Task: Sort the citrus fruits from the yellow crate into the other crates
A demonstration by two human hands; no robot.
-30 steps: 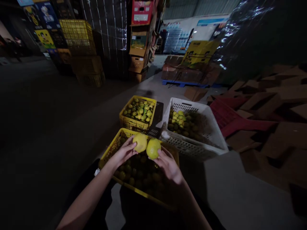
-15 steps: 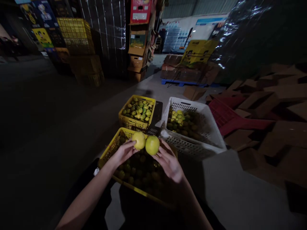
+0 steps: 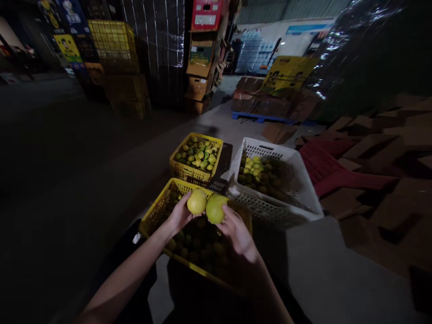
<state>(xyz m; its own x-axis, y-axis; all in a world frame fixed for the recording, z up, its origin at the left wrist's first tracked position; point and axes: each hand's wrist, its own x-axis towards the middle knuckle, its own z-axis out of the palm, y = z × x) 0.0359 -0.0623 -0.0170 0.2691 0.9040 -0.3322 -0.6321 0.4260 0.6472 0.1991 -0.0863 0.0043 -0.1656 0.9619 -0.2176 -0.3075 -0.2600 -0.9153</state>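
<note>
My left hand (image 3: 179, 216) holds a pale yellow round citrus fruit (image 3: 196, 201). Beside it, a greener citrus fruit (image 3: 215, 209) is gripped in my right hand (image 3: 239, 232). The two fruits are side by side, with at most a small gap between them. Both hands are above the near yellow crate (image 3: 153, 208), where more fruit lies in shadow. Farther off stands a second yellow crate (image 3: 191, 169) full of green and yellow fruit. To its right, a white crate (image 3: 303, 177) holds fruit mainly in its left part.
A red crate (image 3: 337, 173) lies among scattered cardboard boxes (image 3: 361, 238) at the right. Behind, stacked cartons (image 3: 201, 54) and a blue pallet (image 3: 259, 118) with boxes stand on the floor. More yellow crates (image 3: 113, 40) are stacked at the back left.
The view has shifted slightly, moving the background rightward. My right hand's fingers have moved further over the greener fruit, which looks turned; both fruits remain held.
</note>
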